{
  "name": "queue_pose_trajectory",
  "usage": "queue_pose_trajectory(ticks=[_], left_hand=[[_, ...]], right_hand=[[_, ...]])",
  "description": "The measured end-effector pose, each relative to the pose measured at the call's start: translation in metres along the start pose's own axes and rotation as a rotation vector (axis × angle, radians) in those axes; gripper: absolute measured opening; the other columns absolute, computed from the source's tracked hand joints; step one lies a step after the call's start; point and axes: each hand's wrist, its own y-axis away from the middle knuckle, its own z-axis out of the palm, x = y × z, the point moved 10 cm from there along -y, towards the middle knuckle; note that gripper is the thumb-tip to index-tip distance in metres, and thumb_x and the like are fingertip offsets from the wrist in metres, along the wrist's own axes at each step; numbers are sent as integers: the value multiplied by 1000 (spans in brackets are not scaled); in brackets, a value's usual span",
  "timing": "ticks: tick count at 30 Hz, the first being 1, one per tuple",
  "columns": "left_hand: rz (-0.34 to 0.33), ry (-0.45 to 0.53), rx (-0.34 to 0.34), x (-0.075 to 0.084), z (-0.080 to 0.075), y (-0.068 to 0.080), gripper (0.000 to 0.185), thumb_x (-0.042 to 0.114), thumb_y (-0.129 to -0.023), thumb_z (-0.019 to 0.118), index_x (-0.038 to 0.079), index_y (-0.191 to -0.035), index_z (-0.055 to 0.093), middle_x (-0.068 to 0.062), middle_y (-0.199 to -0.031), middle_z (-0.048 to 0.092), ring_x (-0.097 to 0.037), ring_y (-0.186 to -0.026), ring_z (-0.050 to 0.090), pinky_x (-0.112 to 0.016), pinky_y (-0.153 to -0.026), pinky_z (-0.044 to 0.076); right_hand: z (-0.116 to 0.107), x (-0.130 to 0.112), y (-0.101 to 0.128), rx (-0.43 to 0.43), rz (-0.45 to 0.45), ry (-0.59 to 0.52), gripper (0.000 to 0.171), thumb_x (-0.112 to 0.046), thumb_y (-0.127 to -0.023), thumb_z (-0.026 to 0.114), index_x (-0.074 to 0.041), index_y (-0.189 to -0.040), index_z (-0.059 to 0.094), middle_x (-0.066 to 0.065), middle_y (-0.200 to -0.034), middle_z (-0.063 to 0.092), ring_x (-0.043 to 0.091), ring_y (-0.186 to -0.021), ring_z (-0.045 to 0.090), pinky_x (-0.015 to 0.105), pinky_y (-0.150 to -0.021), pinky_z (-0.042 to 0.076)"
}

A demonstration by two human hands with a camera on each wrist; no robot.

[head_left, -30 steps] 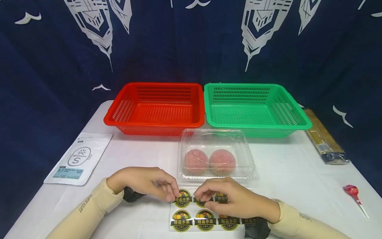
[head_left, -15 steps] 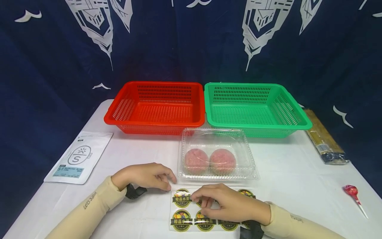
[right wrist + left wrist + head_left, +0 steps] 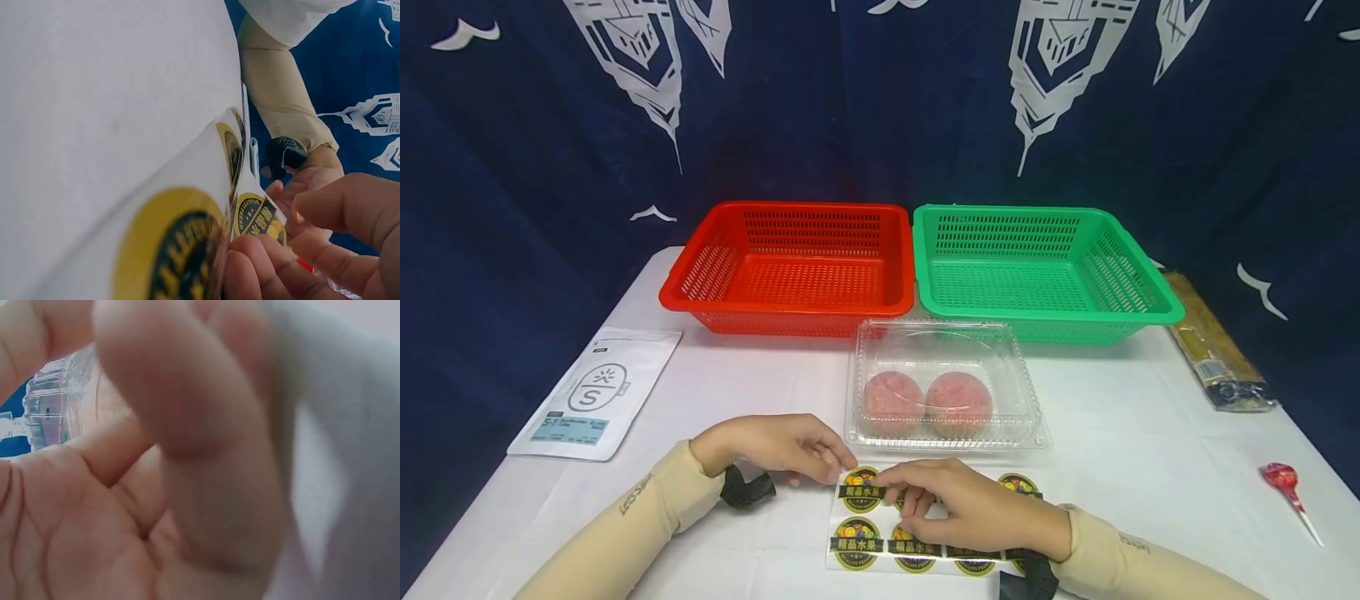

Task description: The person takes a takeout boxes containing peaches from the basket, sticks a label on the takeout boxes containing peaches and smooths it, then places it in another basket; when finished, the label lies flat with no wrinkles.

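A sheet of round black-and-gold fruit stickers (image 3: 855, 557) lies on the white table before me. My left hand (image 3: 782, 446) pinches its far left corner between thumb and index finger. That corner is raised and bent in the right wrist view, beside a sticker (image 3: 256, 215). My right hand (image 3: 970, 504) lies over the middle of the sheet, fingers loosely bent, the index fingertip close to the upper left sticker. Several stickers are partly hidden under it. In the left wrist view, the left hand's own fingers (image 3: 206, 456) hide most of the work.
Just beyond the sheet stands a clear plastic clamshell box (image 3: 1018, 425) holding two pink round fruits (image 3: 958, 404). A red basket (image 3: 790, 323) and a green basket (image 3: 1045, 331) are behind it. A white pouch (image 3: 595, 396) lies left; a brown packet (image 3: 1217, 350) and a lollipop (image 3: 1281, 477) lie right.
My left hand first drew back from the sheet, then came right and took hold of its corner, which has lifted. My right hand shifted slightly left and toward me.
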Motion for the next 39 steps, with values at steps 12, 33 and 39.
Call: queue_pose_trajectory(ticks=[12, 33, 39], left_hand=[[-39, 100, -30, -5, 12, -5, 32, 7, -104, 62, -10, -131, 67, 5, -97, 74, -6, -89, 65, -19, -64, 56], [1, 224, -48, -4, 24, -16, 29, 1, -105, 58, -17, -127, 65, 4, -89, 76, -3, -75, 66, -18, -70, 59], [-17, 258, -37, -7, 25, -16, 29, 0, -104, 59, -16, -128, 64, -7, -99, 80, -7, -76, 71, -22, -75, 63]], right_hand=[[1, 15, -2, 60, 110, -60, 50, 0, -102, 68, 4, -150, 56, 4, -106, 74, -3, -85, 65, 24, -74, 62], [-7, 8, 0, 269, -42, 32, 42, 5, -96, 73, 0, -138, 71, 3, -101, 73, -4, -76, 58, 20, -59, 57], [-5, 5, 0, 257, -67, 36, 39, 3, -97, 74, 0, -136, 72, 4, -103, 73, -5, -76, 57, 18, -57, 55]])
